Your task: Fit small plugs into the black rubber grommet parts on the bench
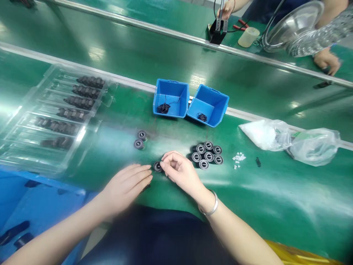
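A round black cylindrical part (pixel 157 166) stands on the green table between my hands. My left hand (pixel 125 187) lies low to its left, fingers stretched out, with the tips close to the part; contact is unclear. Thumb and forefinger of my right hand (pixel 178 170) are pinched together at the part's right rim, and whatever they hold is hidden. Two similar black parts (pixel 140 140) stand farther off to the left. A cluster of several more (pixel 206 154), with slotted centres, stands right of my right hand. Something small and dark (pixel 146 188) shows beneath my left fingers.
Two blue bins (pixel 171 84) (pixel 211 90) hold black wires. A clear tray (pixel 52 162) with rows of dark parts is at left, above a blue crate (pixel 55 206). Small white pieces (pixel 238 158), black bits (pixel 258 162) and plastic bags (pixel 314 145) lie right. Another person's hands (pixel 327 60) are across the table.
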Available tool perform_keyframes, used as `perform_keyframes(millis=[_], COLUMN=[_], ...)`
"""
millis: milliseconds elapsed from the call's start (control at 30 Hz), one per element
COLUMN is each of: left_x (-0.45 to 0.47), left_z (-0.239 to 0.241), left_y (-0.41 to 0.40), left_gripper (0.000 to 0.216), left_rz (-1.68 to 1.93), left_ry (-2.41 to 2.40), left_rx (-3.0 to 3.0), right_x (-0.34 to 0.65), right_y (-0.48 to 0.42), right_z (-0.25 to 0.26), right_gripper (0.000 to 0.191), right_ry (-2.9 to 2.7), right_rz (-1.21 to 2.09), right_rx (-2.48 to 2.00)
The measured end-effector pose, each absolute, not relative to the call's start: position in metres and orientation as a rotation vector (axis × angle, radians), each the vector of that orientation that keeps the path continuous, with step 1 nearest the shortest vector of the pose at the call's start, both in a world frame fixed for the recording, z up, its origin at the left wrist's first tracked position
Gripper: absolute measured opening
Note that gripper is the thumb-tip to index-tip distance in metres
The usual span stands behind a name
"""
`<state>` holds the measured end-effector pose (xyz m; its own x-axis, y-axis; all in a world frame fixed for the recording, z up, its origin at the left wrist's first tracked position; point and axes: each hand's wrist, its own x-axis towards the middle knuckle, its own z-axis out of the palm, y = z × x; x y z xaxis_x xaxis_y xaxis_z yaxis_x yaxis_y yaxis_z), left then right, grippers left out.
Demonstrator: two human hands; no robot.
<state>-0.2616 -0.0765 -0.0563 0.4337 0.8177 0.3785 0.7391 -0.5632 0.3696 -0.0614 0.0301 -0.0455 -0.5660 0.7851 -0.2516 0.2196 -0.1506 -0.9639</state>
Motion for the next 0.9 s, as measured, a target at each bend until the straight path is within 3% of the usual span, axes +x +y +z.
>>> perform_keyframes(millis=[233,567,900], left_x=[-0.257,-0.253,-0.251], left_z=[-0.058,-0.051,-0.05], left_y=[-0.074,-0.068,-0.066], left_gripper=[0.034,0.034,0.033], left_rz=[0.67,0.589,0.54], left_ry=[1.272,1.226,1.239], left_rx=[2.661,2.789,2.805], right_x=[-0.062,-0.065,-0.068], right_y=[0.03,0.035,0.043], right_z=[-0.045,-0.045,-0.05], right_gripper=[0.024,0.031,0.023], right_ry=[-1.588,-1.237,-1.143], right_rz=[1.85,2.283,2.385], right_rx=[-1.149,-1.086,-1.125])
